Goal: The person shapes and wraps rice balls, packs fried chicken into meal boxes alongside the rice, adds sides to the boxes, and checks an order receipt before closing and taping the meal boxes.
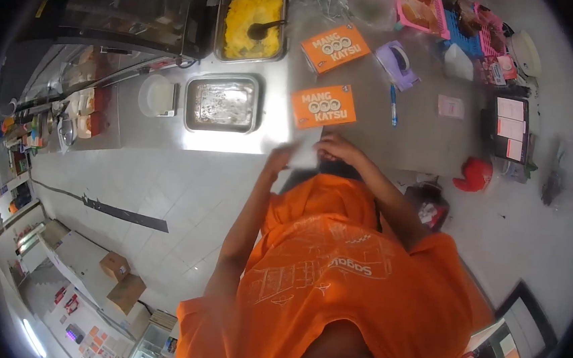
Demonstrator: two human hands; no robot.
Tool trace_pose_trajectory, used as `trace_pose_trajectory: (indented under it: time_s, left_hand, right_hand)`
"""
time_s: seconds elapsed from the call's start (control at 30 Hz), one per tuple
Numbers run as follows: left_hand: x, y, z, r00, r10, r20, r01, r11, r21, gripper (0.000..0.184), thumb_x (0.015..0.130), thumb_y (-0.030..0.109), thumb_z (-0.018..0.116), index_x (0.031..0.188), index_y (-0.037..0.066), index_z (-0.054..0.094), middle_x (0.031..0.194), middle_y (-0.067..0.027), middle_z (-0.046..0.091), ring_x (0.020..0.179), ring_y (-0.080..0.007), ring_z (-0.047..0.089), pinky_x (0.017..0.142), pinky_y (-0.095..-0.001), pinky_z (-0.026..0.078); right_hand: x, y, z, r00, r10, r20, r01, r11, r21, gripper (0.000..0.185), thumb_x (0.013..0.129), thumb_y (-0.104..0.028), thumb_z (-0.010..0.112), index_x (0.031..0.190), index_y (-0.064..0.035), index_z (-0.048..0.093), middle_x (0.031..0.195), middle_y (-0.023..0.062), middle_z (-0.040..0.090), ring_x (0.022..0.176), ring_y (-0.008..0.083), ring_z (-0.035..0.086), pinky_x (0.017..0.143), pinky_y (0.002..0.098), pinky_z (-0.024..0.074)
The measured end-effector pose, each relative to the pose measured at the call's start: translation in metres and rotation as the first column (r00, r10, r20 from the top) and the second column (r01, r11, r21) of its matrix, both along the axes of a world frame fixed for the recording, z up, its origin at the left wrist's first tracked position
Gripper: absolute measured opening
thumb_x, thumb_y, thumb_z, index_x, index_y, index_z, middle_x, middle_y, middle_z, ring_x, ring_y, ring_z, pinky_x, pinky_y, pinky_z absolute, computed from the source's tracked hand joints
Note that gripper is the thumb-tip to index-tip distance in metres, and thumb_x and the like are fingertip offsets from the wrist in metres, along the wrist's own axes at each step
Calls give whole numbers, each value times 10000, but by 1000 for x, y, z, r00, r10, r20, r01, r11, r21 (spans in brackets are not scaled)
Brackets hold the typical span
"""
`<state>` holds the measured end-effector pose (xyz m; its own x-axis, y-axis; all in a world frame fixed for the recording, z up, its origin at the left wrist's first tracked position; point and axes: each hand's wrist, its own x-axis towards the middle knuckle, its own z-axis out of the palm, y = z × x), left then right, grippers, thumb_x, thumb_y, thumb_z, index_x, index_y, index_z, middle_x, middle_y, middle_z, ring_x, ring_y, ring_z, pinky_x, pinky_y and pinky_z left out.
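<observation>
At the counter's near edge, a thin white sheet (305, 153), blurred and perhaps paper or plastic, is held up between my hands. My left hand (280, 159) is closed on its left side. On the other side, the curled fingers of my right hand (336, 147) pinch its right edge. Just beyond them lies an orange "Mang Katsu" box (324, 106), with a second orange box (336, 48) behind it. Left of the boxes sit a metal tray (222, 102) with a stained bottom and a tray of yellow food (253, 25) with a dark spoon in it.
A purple tape dispenser (398, 65) and a blue pen (393, 105) lie right of the boxes. Farther right are a tablet (510, 129), pink baskets (421, 11) and a red object (473, 175) by the counter edge. A white round tub (156, 96) stands at left.
</observation>
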<state>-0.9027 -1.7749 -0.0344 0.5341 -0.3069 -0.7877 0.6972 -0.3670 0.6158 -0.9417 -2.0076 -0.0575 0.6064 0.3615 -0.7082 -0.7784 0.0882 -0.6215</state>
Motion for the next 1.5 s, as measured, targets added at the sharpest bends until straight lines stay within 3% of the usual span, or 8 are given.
trace_pose_trajectory:
  time_s: [0.27, 0.37, 0.53, 0.83, 0.93, 1.03, 1.27, 1.5]
  left_hand:
    - [18, -15, 134, 956, -100, 276, 167, 959, -229, 347, 960, 231, 619, 1204, -16, 613, 1027, -43, 664, 860, -134, 612, 770, -273, 495]
    - [37, -24, 143, 948, -185, 260, 263, 914, -308, 389, 923, 158, 626, 1274, -3, 579, 1086, -60, 667, 920, -146, 626, 795, -284, 505]
    - [82, -66, 77, 735, -535, 417, 597, 802, -25, 467, 928, 135, 605, 1375, 32, 513, 1166, -79, 651, 1042, -156, 604, 891, -311, 497]
    - [134, -89, 62, 843, -464, 271, 536, 771, -343, 537, 883, 154, 701, 1395, 136, 541, 1218, -69, 669, 1094, -189, 630, 914, -342, 512]
    - [145, -112, 57, 211, -843, 494, 702, 483, 524, 389, 865, 227, 703, 1247, 173, 656, 1183, -59, 696, 1023, -250, 681, 886, -360, 526]
    - [139, -110, 29, 261, -695, 670, 573, 671, 471, 336, 832, 263, 735, 1157, 187, 701, 1168, -57, 690, 1034, -288, 662, 899, -380, 521]
    - [117, -110, 24, 205, -561, 802, 339, 810, 479, 313, 825, 319, 743, 1121, 221, 719, 1095, -11, 661, 913, -261, 677, 811, -390, 534]
    - [134, -108, 12, -21, -505, 863, 446, 768, 460, 323, 798, 268, 760, 1107, 180, 724, 1177, -69, 663, 1019, -303, 637, 879, -416, 517]
  right_hand:
    - [0, -101, 49, 885, -144, 444, 352, 831, -431, 94, 902, -177, 700, 924, -88, 678, 858, -4, 642, 822, 110, 596, 783, 284, 491]
    - [37, -220, 39, 608, -66, 791, 780, 239, -579, 215, 914, -211, 672, 1053, -47, 678, 939, 64, 718, 783, 132, 672, 697, 307, 540]
    - [74, -287, 34, 966, -70, 249, 233, 655, -719, 288, 935, -288, 668, 1084, -42, 649, 814, 49, 666, 643, 170, 650, 580, 278, 538]
    - [9, -282, -9, 625, -699, 348, 746, 666, 0, 142, 953, -174, 622, 984, -37, 646, 973, 53, 666, 941, 180, 651, 953, 338, 523]
    - [14, -279, -23, 668, -613, 421, 721, 673, -165, 136, 917, -160, 639, 952, -31, 666, 958, 98, 700, 906, 204, 674, 881, 346, 538]
    - [14, -277, -35, 881, 23, 472, 465, 134, -875, 182, 892, -198, 661, 937, -24, 692, 841, 130, 702, 820, 201, 683, 770, 361, 535]
    - [38, -175, -4, 792, 270, 548, 157, 777, -610, 379, 802, -440, 707, 918, -80, 743, 929, 136, 723, 884, 300, 692, 791, 425, 526]
    - [112, -143, -11, 705, 705, 77, -164, 268, -949, 431, 836, -478, 653, 969, -73, 715, 923, 159, 705, 932, 336, 679, 841, 438, 522]
